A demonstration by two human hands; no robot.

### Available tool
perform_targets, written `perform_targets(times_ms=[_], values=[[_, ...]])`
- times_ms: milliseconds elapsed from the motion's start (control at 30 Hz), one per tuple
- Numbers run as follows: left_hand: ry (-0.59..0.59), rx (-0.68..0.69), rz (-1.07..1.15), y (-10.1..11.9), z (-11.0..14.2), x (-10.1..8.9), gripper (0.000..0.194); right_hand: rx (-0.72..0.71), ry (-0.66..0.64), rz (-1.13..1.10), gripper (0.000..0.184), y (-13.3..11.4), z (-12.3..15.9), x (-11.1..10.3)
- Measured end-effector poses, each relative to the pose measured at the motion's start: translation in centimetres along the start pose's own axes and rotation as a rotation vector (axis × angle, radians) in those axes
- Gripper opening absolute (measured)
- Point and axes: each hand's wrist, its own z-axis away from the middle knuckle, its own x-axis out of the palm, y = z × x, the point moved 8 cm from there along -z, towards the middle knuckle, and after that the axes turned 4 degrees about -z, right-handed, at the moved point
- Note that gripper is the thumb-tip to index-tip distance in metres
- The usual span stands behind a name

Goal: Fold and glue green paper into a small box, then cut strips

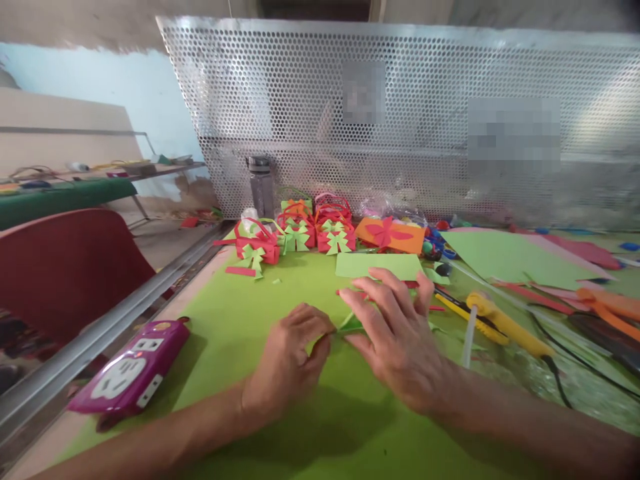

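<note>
My left hand [295, 353] is closed in a pinch, thumb against fingertips, at the left tip of a small green paper piece [351, 323]. My right hand [400, 347] arches over the other end of that piece, fingers spread and thumb beneath; whether it touches the paper is partly hidden. Just beyond the right fingers lies a light green paper rectangle [379, 265]. Thin red paper strips [437, 308] show near those fingers. A yellow utility knife [470, 317] and a yellow glue gun [510, 323] with a glue stick lie to the right.
Small red paper bags [335, 237] with green bows stand at the back, beside an orange paper piece [410, 239] with a red bow. Behind them are a bottle [261, 187] and a perforated metal panel [310, 87]. A purple power strip [135, 367] lies left, near a red chair [75, 273].
</note>
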Motion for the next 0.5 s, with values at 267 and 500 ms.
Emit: perform_targets(times_ms=[267,500], values=[[0.104,0.372,-0.280,3.3,0.5,-1.4,0.010,-0.131,-0.014,-0.033,0.026,-1.5,0.2,-0.7],[0.092,0.134,-0.032,-0.4,-0.2,-2.2,0.055,0.027,0.176,-0.228,0.013,1.8,-0.5,-2.3]])
